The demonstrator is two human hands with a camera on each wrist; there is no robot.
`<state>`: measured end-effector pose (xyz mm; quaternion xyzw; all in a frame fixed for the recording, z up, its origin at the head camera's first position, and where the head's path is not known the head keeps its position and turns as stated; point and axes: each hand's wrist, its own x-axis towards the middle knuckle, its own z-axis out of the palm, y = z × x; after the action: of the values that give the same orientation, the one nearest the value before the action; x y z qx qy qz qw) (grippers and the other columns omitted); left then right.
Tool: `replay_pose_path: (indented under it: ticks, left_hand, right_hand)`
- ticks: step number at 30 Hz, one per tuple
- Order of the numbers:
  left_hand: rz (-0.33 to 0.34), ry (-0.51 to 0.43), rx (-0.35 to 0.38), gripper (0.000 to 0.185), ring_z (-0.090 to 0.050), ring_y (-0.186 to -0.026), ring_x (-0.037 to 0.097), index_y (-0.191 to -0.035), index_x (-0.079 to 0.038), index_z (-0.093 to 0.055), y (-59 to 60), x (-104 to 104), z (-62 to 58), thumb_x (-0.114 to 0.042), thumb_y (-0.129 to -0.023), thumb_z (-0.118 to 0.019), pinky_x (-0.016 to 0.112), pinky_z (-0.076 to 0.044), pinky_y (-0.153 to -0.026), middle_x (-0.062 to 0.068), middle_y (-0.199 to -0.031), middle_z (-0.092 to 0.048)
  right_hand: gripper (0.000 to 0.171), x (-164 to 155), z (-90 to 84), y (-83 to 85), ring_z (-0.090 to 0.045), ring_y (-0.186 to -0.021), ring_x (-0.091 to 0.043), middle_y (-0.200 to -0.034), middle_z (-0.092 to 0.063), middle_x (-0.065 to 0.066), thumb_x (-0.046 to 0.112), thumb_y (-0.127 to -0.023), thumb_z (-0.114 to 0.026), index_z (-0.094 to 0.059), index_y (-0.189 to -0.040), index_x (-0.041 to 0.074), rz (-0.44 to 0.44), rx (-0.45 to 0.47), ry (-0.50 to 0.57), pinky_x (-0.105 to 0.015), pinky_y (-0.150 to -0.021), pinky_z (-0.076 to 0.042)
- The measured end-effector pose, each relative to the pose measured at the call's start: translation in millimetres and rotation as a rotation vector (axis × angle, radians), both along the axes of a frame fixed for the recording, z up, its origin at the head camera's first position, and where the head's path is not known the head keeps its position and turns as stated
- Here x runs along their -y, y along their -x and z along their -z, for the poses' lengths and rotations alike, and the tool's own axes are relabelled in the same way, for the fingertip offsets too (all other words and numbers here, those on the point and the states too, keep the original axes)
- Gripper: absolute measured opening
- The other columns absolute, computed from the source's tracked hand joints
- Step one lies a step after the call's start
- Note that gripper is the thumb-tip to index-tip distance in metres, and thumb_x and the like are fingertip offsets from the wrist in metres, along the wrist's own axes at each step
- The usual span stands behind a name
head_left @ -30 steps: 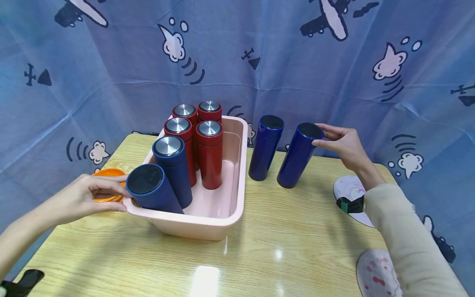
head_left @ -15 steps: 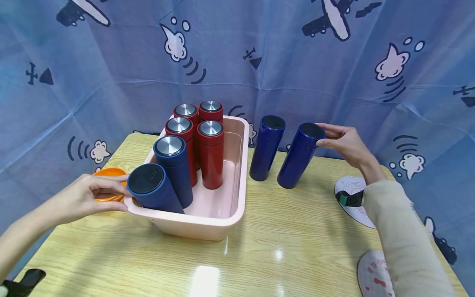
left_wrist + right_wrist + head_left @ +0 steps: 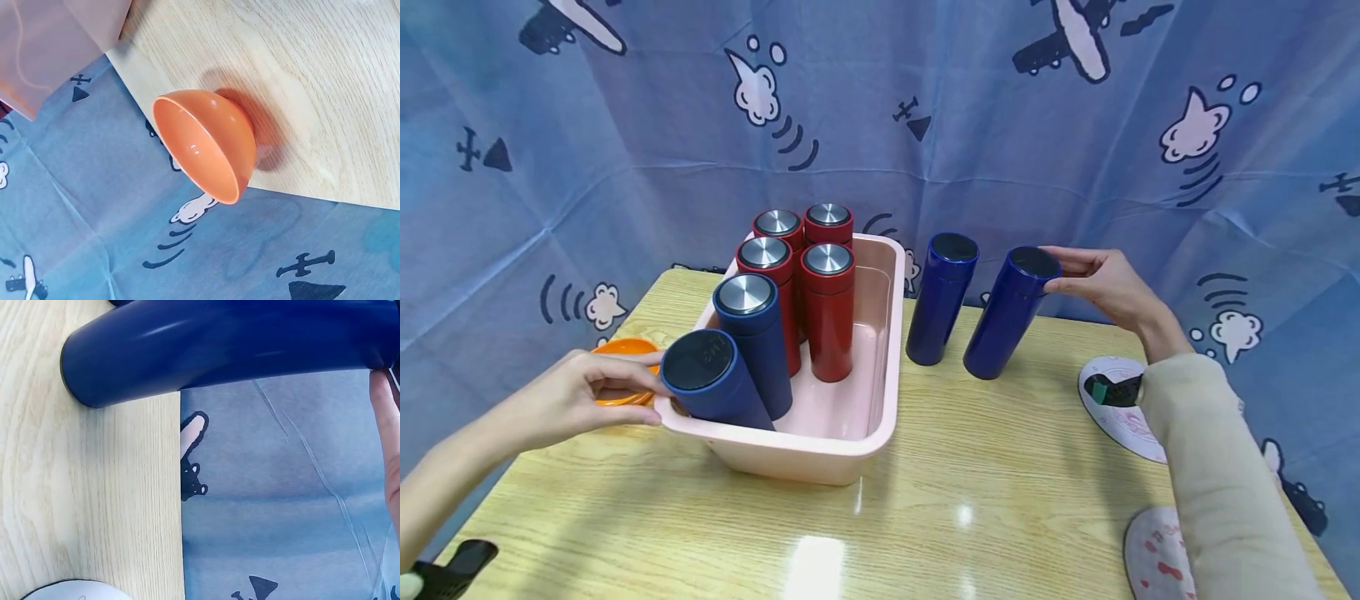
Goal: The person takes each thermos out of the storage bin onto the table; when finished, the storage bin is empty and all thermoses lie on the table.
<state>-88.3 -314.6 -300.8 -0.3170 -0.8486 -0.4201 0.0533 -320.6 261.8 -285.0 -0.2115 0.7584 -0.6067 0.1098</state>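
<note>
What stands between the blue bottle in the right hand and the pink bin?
One thing does: another blue bottle stands upright on the table between the tilted blue bottle that the right hand holds at the top and the pink bin.

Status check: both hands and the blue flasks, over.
Left hand grips tilted blue flask in pink bin. Right hand pinches top of outer blue flask on table. Orange bowl behind left hand.
</note>
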Motion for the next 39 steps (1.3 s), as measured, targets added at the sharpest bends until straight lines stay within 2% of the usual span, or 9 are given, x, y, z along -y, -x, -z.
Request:
replay_pose_path:
  ticks: [3, 10, 15, 19, 22, 26, 30, 33, 39]
  left_hand:
    - [-0.01, 0.013, -0.003, 0.038, -0.051, -0.118, -0.007, -0.096, -0.011, -0.073, 0.3, -1, -0.1, 0.012, -0.067, -0.079, 0.012, -0.052, -0.081, -0.015, -0.116, -0.064]
    - [-0.015, 0.017, -0.006, 0.038, -0.05, -0.118, -0.006, -0.097, -0.01, -0.074, 0.1, -1, -0.3, 0.012, -0.067, -0.08, 0.012, -0.052, -0.081, -0.013, -0.115, -0.065]
    - [-0.021, 0.017, 0.003, 0.037, -0.051, -0.117, -0.007, -0.096, -0.011, -0.073, 0.9, -1, -0.3, 0.012, -0.067, -0.079, 0.012, -0.052, -0.08, -0.015, -0.115, -0.064]
    - [-0.02, 0.015, 0.013, 0.037, -0.051, -0.117, -0.008, -0.096, -0.011, -0.073, 0.7, -1, -0.7, 0.012, -0.068, -0.079, 0.013, -0.052, -0.081, -0.014, -0.114, -0.065]
    - [-0.018, 0.022, 0.007, 0.037, -0.05, -0.118, -0.007, -0.097, -0.011, -0.073, -0.1, -1, -0.5, 0.011, -0.068, -0.079, 0.013, -0.052, -0.081, -0.013, -0.112, -0.067]
    - [-0.007, 0.025, -0.016, 0.039, -0.048, -0.121, -0.006, -0.098, -0.012, -0.074, -0.5, 0, 0.4, 0.012, -0.067, -0.08, 0.011, -0.051, -0.082, -0.009, -0.109, -0.069]
    - [0.004, 0.015, -0.035, 0.041, -0.048, -0.121, -0.005, -0.098, -0.011, -0.074, 0.4, 0, 1.8, 0.013, -0.065, -0.08, 0.011, -0.05, -0.082, -0.01, -0.113, -0.067]
    - [0.002, 0.013, -0.042, 0.041, -0.049, -0.12, -0.005, -0.098, -0.01, -0.073, 0.6, 1, 2.2, 0.013, -0.065, -0.08, 0.011, -0.051, -0.081, -0.011, -0.116, -0.066]
    - [-0.014, 0.007, -0.024, 0.04, -0.051, -0.118, -0.006, -0.097, -0.01, -0.073, -0.8, 1, 2.8, 0.013, -0.066, -0.08, 0.012, -0.052, -0.079, -0.017, -0.121, -0.061]
  right_hand:
    - [0.05, -3, -0.4, 2.9, -0.066, -0.1, -0.008, -0.106, -0.071, 0.005, -0.009, -0.087, -0.064, -0.058, -0.133, 0.009, -0.002, 0.025, 0.001, -0.016, -0.085, -0.051]
    - [0.051, -7, -3.3, 4.6, -0.064, -0.105, -0.009, -0.113, -0.069, 0.004, -0.01, -0.09, -0.058, -0.056, -0.136, 0.014, -0.087, 0.114, 0.044, -0.018, -0.088, -0.051]
    - [0.059, -11, -2.2, 3.4, -0.061, -0.111, -0.006, -0.123, -0.064, 0.008, -0.01, -0.092, -0.056, -0.042, -0.145, 0.01, -0.138, 0.13, 0.062, -0.018, -0.091, -0.05]
    - [0.062, -14, -2.6, 1.5, -0.053, -0.118, 0.001, -0.137, -0.054, 0.009, -0.01, -0.093, -0.055, -0.034, -0.148, 0.008, -0.134, 0.109, 0.1, -0.016, -0.093, -0.048]
    - [0.058, -15, -4.7, -2.0, -0.052, -0.121, 0.0, -0.139, -0.053, 0.004, -0.01, -0.093, -0.053, -0.039, -0.146, 0.006, -0.1, 0.098, 0.163, -0.017, -0.092, -0.048]
    - [0.048, -16, -11.4, -12.7, -0.056, -0.118, -0.006, -0.129, -0.061, 0.004, -0.009, -0.093, -0.054, -0.05, -0.139, 0.006, -0.028, 0.093, 0.232, -0.021, -0.09, -0.051]
    - [0.043, -19, -20.2, -29.2, -0.06, -0.112, -0.006, -0.124, -0.064, 0.005, -0.007, -0.093, -0.055, -0.057, -0.134, 0.008, 0.035, 0.072, 0.243, -0.019, -0.088, -0.051]
    - [0.043, -19, -25.5, -41.3, -0.061, -0.11, -0.007, -0.124, -0.064, 0.005, -0.008, -0.093, -0.054, -0.057, -0.133, 0.008, 0.04, 0.048, 0.222, -0.019, -0.088, -0.052]
    - [0.043, -13, -29.5, -62.2, -0.061, -0.112, -0.01, -0.123, -0.065, 0.003, -0.011, -0.093, -0.052, -0.057, -0.132, 0.005, -0.009, 0.029, 0.214, -0.023, -0.089, -0.052]
